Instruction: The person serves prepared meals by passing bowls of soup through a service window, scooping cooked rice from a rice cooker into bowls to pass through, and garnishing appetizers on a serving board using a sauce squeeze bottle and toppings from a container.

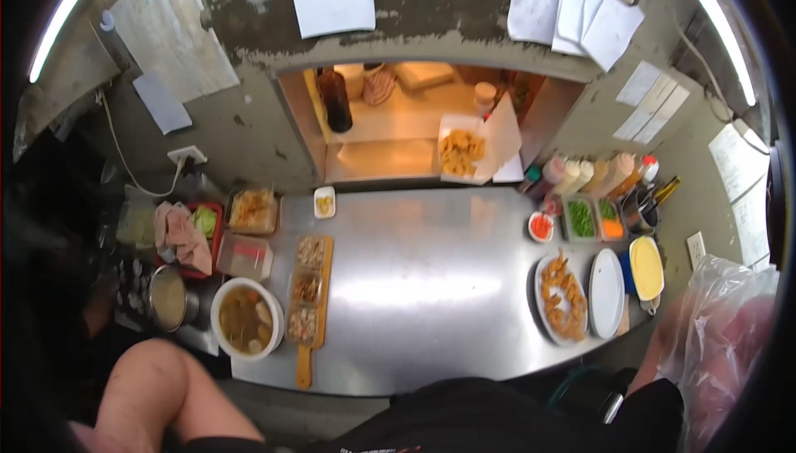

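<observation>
My left arm (153, 370) is bent at the lower left, its elbow beside a round white tub of broth (217, 333) with pieces in it. The forearm drops toward the bottom edge, and my left hand is out of frame. At the lower right, my right arm (651, 362) runs behind or into clear crinkled plastic (701, 287). Something pinkish shows through the plastic; I cannot make out what it is. No fingers of my right hand show. Nearest that arm are an oval plate of fried pieces (545, 312), a bare white oval plate (607, 295) and a yellow-lidded tub (647, 266).
A steel counter (406, 287) spans the middle. On it lies a wooden paddle board (304, 366) with small containers of food. Sauce bottles (572, 173) and tubs of chopped greens (580, 217) stand at right. Beyond, a lit hatch holds an open box of fried food (461, 153).
</observation>
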The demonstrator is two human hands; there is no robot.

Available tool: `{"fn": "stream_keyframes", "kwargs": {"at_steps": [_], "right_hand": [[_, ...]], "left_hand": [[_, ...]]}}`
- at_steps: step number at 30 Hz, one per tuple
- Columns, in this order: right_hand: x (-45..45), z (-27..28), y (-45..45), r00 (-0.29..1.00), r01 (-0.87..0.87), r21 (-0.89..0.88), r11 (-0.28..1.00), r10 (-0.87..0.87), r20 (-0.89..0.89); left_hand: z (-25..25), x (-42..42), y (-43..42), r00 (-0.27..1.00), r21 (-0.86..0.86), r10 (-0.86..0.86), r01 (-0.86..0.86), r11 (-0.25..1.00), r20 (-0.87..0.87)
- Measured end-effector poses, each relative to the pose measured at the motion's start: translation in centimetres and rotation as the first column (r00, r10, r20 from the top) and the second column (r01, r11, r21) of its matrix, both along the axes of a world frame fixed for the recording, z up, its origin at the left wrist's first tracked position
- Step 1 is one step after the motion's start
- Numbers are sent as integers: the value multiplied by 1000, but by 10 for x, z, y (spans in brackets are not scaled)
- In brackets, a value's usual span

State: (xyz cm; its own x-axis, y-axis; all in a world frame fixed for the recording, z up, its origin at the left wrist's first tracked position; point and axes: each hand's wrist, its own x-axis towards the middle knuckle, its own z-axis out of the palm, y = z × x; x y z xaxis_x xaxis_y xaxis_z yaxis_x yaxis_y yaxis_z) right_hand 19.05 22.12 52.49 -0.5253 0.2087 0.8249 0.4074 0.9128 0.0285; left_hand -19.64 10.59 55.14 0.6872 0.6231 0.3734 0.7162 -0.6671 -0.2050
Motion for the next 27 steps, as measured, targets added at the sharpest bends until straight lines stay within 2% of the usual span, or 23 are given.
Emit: {"fn": "stream_keyframes", "kwargs": {"at_steps": [2,4,5,6,7,8,9,10,12,14,16,17,20,21,24,25,27], "right_hand": [[-2,-9,-1,999,-35,-14,999,35,-5],[-9,-19,-5,996,-91,-70,993,90,-24],[-15,-26,-4,991,-131,-127,983,128,-26],[-24,-33,1,985,-167,-227,959,171,-4],[-36,-41,10,978,-188,-344,920,208,22],[-47,-44,19,945,-41,-520,853,202,256],[-53,-67,31,914,-86,-584,807,297,276],[-60,-102,44,875,-124,-648,752,391,286],[-73,-164,58,830,-107,-790,603,492,264],[-91,-209,56,865,-173,-824,540,483,136],[-107,-235,49,883,-187,-849,494,463,75],[-111,-242,45,893,-196,-863,466,448,38],[-111,-239,32,921,-99,-903,419,382,76],[-109,-239,30,934,-74,-879,472,342,105],[-90,-248,21,985,-85,-993,76,154,-73],[-84,-252,22,992,-27,-998,58,122,-20],[-73,-260,18,996,-85,-996,-21,35,-86]], "left_hand": [[-4,3,7,992,-42,11,-6,999,129],[-26,0,47,923,-202,117,-44,978,366],[-42,-1,81,859,-319,239,-94,943,453],[-52,3,114,707,-413,357,-100,905,610],[-67,-7,154,691,-233,286,-172,957,664],[-79,-19,196,440,-314,329,-110,943,836],[-81,-30,233,356,-271,285,-90,958,890],[-88,-43,277,324,-159,194,-132,978,926],[-88,-48,337,145,-104,112,-62,993,983],[-84,-40,370,103,-159,173,-133,978,980],[-81,-28,384,-50,-186,182,-74,980,982],[-82,-23,391,-97,-116,105,-116,986,990],[-88,-25,397,-119,-67,57,-83,994,991],[-90,-28,397,-138,-4,-16,-146,989,990],[-97,-58,393,-291,-48,24,-76,996,956],[-99,-67,393,-308,-31,10,-64,997,951],[-101,-78,394,-307,-28,0,-89,996,952]]}}
